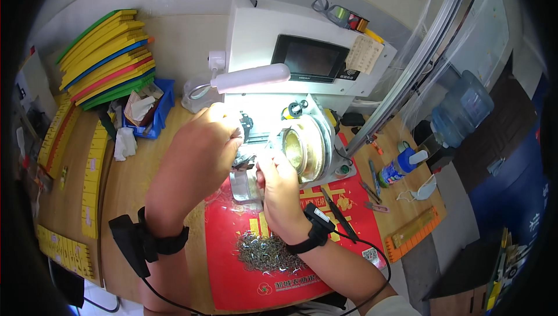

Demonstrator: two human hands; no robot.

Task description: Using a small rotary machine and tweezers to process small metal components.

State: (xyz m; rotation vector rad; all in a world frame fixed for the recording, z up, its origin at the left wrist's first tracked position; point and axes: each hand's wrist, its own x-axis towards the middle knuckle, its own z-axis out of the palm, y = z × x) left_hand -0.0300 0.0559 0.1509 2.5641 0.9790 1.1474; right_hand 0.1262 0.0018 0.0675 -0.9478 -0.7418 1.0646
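Observation:
A white bench machine with a dark screen stands before me, with a brass-coloured ring-shaped part on its front. My left hand is closed at the dark metal fittings left of the ring; its fingertips are partly hidden. Just below and left of the ring, my right hand is pinched at the lit work spot. Glare hides what either hand grips. A small heap of thin metal pieces lies on a red mat below my right wrist.
A white lamp shines over the work spot. Yellow trays are stacked at the left, beside a blue bin. Tweezers lie right of my right hand. A blue bottle and an orange rack are farther right.

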